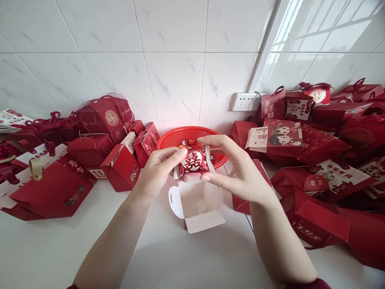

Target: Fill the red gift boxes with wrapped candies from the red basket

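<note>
A red and white candy packet (194, 160) with a double-happiness sign is held by its left end in my left hand (164, 166). Curved around the packet's right side, my right hand (237, 168) has its thumb and fingers spread apart, the thumb close to the lower right corner. Below both hands stands a small gift box (204, 222) with its white flaps folded out and its inside bare. Behind the packet is a red plastic basket (171, 138) with several small wrapped sweets (191, 142) in it, partly hidden by my hands.
Red gift boxes crowd the left side (118, 168) and pile up on the right (319, 140). A white power strip (246, 101) is fixed to the tiled wall at the back. Another red box (240, 202) lies just behind my right forearm.
</note>
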